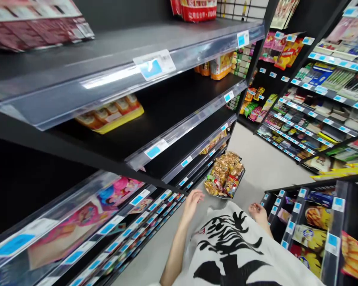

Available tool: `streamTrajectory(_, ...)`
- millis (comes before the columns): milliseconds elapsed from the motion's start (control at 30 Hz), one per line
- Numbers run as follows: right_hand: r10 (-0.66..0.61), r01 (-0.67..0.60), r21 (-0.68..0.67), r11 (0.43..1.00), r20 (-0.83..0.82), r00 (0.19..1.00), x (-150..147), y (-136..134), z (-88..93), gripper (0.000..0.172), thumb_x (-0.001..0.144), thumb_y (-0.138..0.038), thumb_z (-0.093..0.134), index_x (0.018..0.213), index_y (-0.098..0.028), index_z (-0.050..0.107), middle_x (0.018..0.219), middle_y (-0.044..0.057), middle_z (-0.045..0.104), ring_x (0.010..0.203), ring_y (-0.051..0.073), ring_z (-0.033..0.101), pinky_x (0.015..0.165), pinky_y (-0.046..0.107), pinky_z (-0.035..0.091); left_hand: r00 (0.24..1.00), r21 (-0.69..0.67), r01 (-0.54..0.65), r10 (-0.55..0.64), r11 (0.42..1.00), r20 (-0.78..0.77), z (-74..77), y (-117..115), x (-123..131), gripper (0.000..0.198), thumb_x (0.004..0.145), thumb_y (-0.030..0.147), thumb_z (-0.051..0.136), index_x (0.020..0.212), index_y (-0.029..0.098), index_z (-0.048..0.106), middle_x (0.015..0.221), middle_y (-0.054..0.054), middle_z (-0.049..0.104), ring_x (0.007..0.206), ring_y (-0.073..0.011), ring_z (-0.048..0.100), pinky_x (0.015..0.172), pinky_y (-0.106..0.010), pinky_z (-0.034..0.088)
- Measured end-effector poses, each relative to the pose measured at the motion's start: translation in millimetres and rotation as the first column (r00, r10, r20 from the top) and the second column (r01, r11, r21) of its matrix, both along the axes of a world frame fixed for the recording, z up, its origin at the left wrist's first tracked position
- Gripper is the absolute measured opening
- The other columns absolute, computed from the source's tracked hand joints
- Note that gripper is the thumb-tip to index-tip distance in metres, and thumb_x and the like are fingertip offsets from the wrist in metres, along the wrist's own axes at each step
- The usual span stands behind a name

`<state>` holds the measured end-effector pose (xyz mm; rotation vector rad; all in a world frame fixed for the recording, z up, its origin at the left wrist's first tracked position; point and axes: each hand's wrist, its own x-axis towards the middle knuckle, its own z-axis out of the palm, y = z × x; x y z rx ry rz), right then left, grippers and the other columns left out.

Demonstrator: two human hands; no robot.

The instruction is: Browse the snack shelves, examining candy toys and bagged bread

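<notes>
I stand in a shop aisle and look down past my white shirt with a black print. My left hand hangs at my side by the lower shelves on the left, fingers loosely curled, and nothing shows in it. My right hand hangs near the corner of the right-hand shelf unit, fingers curled in, nothing visible in it. On the floor ahead of me sits a basket heaped with yellow and orange snack packets.
Dark shelves with blue price tags run along the left, mostly bare, with a yellow packet tray. Stocked shelves stand at right and across the aisle. Grey floor lies between.
</notes>
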<state>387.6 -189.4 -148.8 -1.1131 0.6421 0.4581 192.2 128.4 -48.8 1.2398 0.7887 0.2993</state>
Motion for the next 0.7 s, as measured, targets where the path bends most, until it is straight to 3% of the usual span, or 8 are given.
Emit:
streamTrajectory(133,-0.016,0.028,0.082,0.996,-0.146,0.989,14.2,18.3,-15.0,0.018,0.072,-0.012,0.064,0.073,-0.024,0.050,0.062,-0.005,0.056,0.052,0.013,0.053,0.048,0.026,0.050,0.993,0.041,0.108,-0.110,0.993,0.045,19.9,-9.3,21.0,0.037,0.087,0.052,0.068,0.103,0.019,0.068,0.093,-0.008,0.079,0.079,-0.0211,0.071,0.072,-0.031,0.049)
streamTrajectory(233,-0.028,0.051,0.114,0.992,-0.193,0.981,30.6,32.5,-18.9,0.017,0.076,-0.012,0.064,0.077,-0.023,0.051,0.063,-0.004,0.057,0.053,0.012,0.053,0.049,0.023,0.050,0.992,0.040,0.115,-0.117,0.993,0.056,22.4,-17.4,21.4,0.035,0.089,0.051,0.066,0.104,0.019,0.067,0.095,-0.009,0.078,0.081,-0.0212,0.071,0.074,-0.031,0.050)
streamTrajectory(467,0.031,-0.016,0.057,0.998,-0.271,0.962,59.9,65.2,-27.0,0.018,0.081,-0.010,0.065,0.081,-0.022,0.052,0.069,0.000,0.063,0.055,0.013,0.057,0.049,0.022,0.050,0.999,-0.014,0.012,-0.012,1.000,-0.043,-12.3,-31.3,-18.5,0.042,0.086,0.056,0.069,0.104,0.018,0.068,0.094,-0.010,0.079,0.078,-0.0216,0.071,0.070,-0.031,0.051)
streamTrajectory(567,0.050,-0.058,-0.021,0.998,-0.280,0.959,80.5,67.4,-32.0,0.013,0.085,-0.013,0.063,0.083,-0.022,0.053,0.072,0.000,0.064,0.059,0.013,0.060,0.051,0.021,0.052,0.990,-0.004,-0.071,0.070,0.997,-0.118,-25.5,-30.5,-36.4,0.047,0.082,0.060,0.071,0.102,0.018,0.068,0.093,-0.010,0.079,0.077,-0.0224,0.071,0.068,-0.031,0.051)
streamTrajectory(700,0.095,-0.134,-0.132,0.982,-0.267,0.959,113.1,62.1,-42.5,0.008,0.089,-0.014,0.058,0.085,-0.022,0.057,0.077,0.001,0.065,0.067,0.014,0.063,0.057,0.022,0.055,0.961,0.027,-0.203,0.205,0.979,-0.188,-31.7,-19.9,-42.5,0.053,0.076,0.064,0.075,0.101,0.019,0.069,0.092,-0.010,0.079,0.076,-0.0227,0.070,0.066,-0.030,0.050)
